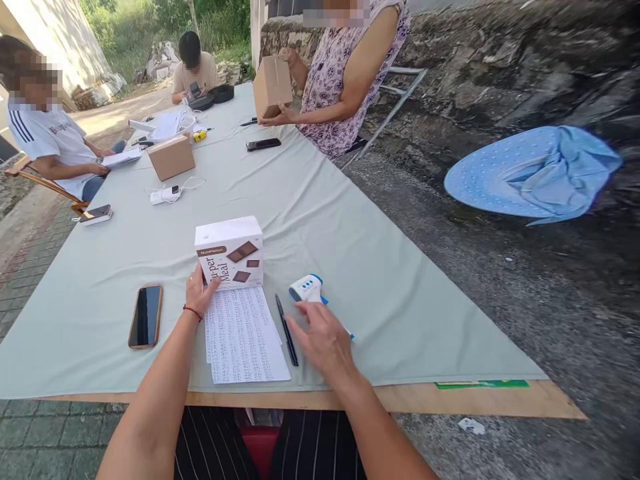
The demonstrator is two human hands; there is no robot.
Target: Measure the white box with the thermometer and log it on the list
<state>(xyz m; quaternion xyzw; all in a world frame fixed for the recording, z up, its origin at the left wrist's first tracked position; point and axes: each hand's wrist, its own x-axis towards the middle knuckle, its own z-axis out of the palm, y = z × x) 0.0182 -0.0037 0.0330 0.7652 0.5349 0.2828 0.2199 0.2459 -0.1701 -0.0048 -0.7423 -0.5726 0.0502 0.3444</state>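
A white box printed with brown chocolate squares (pixel 231 252) stands on the pale green tablecloth (pixel 350 253). My left hand (pixel 199 291) touches its lower left corner, fingers resting against it. In front of the box lies a sheet of handwritten paper (pixel 243 337), with a black pen (pixel 287 329) along its right edge. My right hand (pixel 320 337) hovers with spread fingers just near a white and blue handheld thermometer (pixel 307 288), holding nothing.
A phone in a brown case (pixel 146 315) lies left of my left arm. Farther up are a cardboard box (pixel 171 157), a white charger with cable (pixel 167 194) and a black phone (pixel 263 144). Three people sit around the table; one holds a cardboard box (pixel 272 85).
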